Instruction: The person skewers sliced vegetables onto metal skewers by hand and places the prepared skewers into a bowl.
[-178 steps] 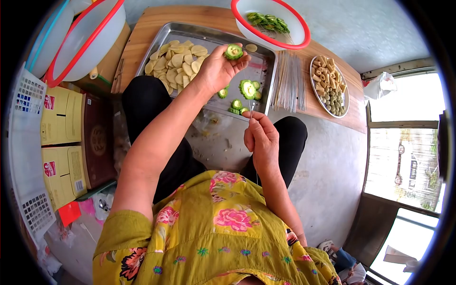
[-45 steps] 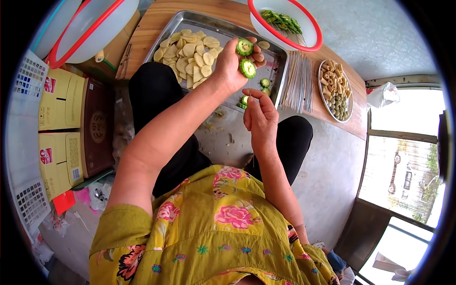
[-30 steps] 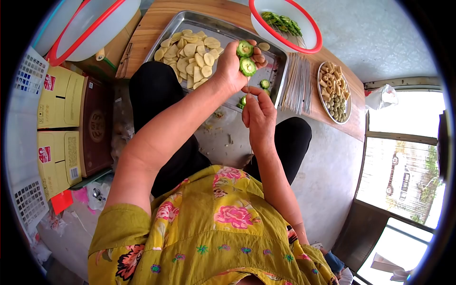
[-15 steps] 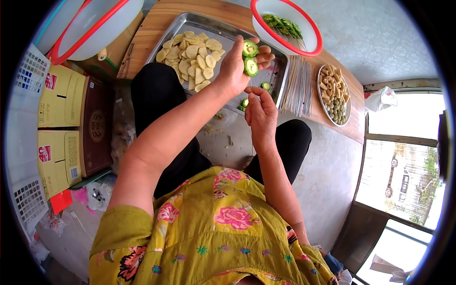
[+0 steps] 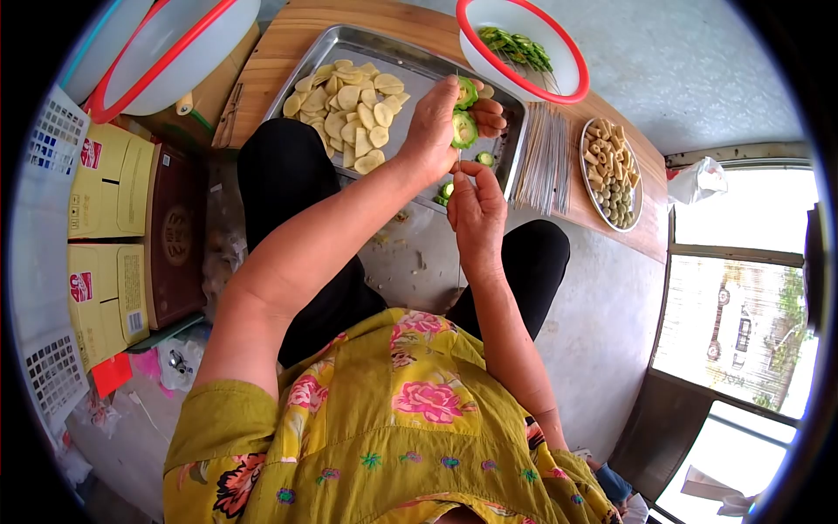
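Note:
My left hand [image 5: 432, 131] is closed round two green slices [image 5: 464, 129] with bumpy rims and pale centres, which look like bitter melon. One slice sits above the other along a thin skewer [image 5: 459, 272]. Below them, my right hand [image 5: 478, 210] pinches that skewer, and its lower end runs down toward my lap. A thin tip seems to show above the upper slice. Both hands are over the near edge of a metal tray [image 5: 419, 54]. A few small green slices [image 5: 484, 159] lie in the tray beside my hands.
Pale, flat slices [image 5: 349, 109] are heaped in the tray's left part. Right of it lie many thin skewers [image 5: 543, 162] and an oval plate [image 5: 587, 188] of rolled and round pieces. A red-rimmed bowl [image 5: 583, 65] holds skewered green pieces. Yellow boxes [image 5: 106, 188] stand at left.
My left fingers have curled further in round the upper slice, and a thin tip now shows above it. My right hand stays pinched on the skewer. The view has shifted slightly.

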`<state>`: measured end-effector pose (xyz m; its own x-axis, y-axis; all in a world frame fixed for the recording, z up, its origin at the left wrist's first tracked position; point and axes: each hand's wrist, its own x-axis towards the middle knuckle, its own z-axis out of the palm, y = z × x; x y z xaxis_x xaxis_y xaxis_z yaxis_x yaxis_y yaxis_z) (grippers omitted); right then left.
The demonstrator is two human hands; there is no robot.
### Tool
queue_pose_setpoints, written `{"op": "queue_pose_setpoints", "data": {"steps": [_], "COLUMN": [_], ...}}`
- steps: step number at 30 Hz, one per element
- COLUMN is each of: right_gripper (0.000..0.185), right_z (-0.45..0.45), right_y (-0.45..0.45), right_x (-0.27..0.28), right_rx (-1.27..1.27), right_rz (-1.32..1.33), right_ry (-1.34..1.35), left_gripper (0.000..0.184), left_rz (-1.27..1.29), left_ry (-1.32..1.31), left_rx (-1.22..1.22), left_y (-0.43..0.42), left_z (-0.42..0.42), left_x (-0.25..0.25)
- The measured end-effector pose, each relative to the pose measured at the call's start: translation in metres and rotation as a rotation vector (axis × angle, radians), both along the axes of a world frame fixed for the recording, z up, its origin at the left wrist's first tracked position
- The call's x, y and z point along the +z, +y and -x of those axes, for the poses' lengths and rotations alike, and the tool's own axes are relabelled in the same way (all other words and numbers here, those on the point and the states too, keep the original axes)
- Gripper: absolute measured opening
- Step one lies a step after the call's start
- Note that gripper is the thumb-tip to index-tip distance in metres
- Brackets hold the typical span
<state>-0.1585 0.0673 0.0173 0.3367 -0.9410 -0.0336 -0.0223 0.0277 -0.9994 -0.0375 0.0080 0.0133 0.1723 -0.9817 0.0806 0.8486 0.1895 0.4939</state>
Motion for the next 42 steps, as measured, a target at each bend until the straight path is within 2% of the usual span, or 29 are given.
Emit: {"op": "queue_pose_setpoints", "data": {"steps": [11,17,21,23,29,32,35,39,42], "right_gripper": [0.014,0.017,0.016,0.015,0.013,0.013,0.013,0.016,0.018], "right_z": [0.002,0.013,0.015,0.013,0.013,0.017,0.028,0.044,0.054], "right_y": [-0.005,0.021,0.027,0.026,0.010,-0.006,-0.035,-0.088,-0.141], "right_x": [0.007,0.004,0.002,0.007,0.006,0.011,0.018,0.036,0.050], "right_rx": [0.038,0.071,0.033,0.013,-0.014,-0.022,-0.019,-0.068,-0.114], "right_rz": [-0.045,-0.008,-0.041,0.008,0.055,0.016,-0.006,0.043,0.188], "right_ry": [0.081,0.189,0.135,0.211,0.184,0.144,0.099,0.210,0.348], "left_gripper": [0.041,0.045,0.037,0.036,0.037,0.048,0.047,0.042,0.039], "left_rz": [-0.006,-0.084,-0.043,-0.043,-0.046,-0.265,-0.349,-0.310,-0.328], "left_ry": [0.083,0.174,0.219,0.160,0.082,-0.001,-0.044,-0.079,-0.091], "left_rx": [-0.034,0.107,0.104,0.075,0.050,0.142,0.148,0.105,0.048], "left_y": [-0.003,-0.010,-0.010,-0.010,-0.007,-0.008,-0.005,-0.001,-0.001], "left_z": [-0.006,-0.028,-0.032,-0.028,-0.031,-0.037,-0.042,-0.045,-0.048], "left_x": [0.002,0.008,0.008,0.004,0.009,0.003,0.006,0.013,0.019]}}
